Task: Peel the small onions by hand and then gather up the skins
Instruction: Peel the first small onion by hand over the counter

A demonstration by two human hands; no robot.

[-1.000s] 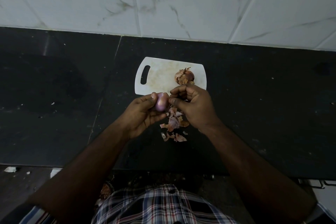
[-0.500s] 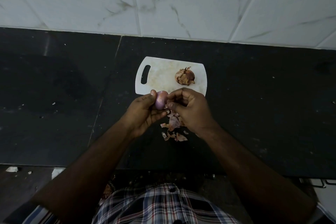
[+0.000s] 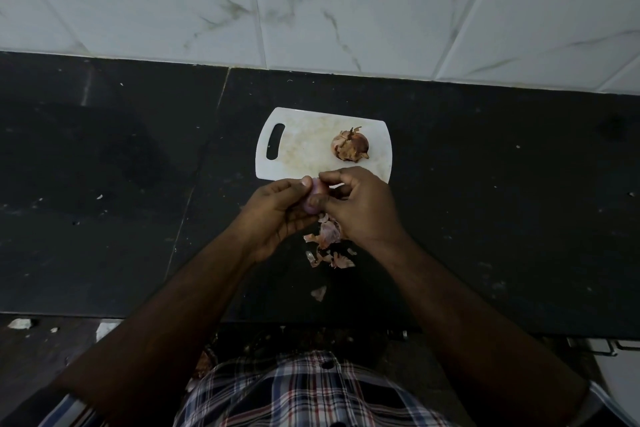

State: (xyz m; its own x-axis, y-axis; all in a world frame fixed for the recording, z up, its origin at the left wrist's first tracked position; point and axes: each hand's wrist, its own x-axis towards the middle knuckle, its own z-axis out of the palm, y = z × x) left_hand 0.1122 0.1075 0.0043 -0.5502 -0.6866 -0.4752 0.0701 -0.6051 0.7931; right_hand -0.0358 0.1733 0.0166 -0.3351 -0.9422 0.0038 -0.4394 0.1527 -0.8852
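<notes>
A small pinkish onion [image 3: 314, 197] is held just above the near edge of the white cutting board [image 3: 304, 146]. It is gripped by the left hand [image 3: 277, 215], thumb on top and fingers curled beneath, while the right hand [image 3: 360, 208] is closed against its right side, fingertips pinching at the surface; whether a strip of skin is caught there cannot be told. The step is judged to be stripping of the last outer layer. It would be best done by pinching skin at one end and pulling along the bulb, with the onion turned between pulls. Loose skins [image 3: 327, 241] lie on the black counter [image 3: 485, 218] below the hands, one flake [image 3: 319, 292] apart nearer the edge. An unpeeled onion [image 3: 350, 145] rests on the board. White marbled wall tiles [image 3: 346, 3] are seen behind; lighting is dim.
</notes>
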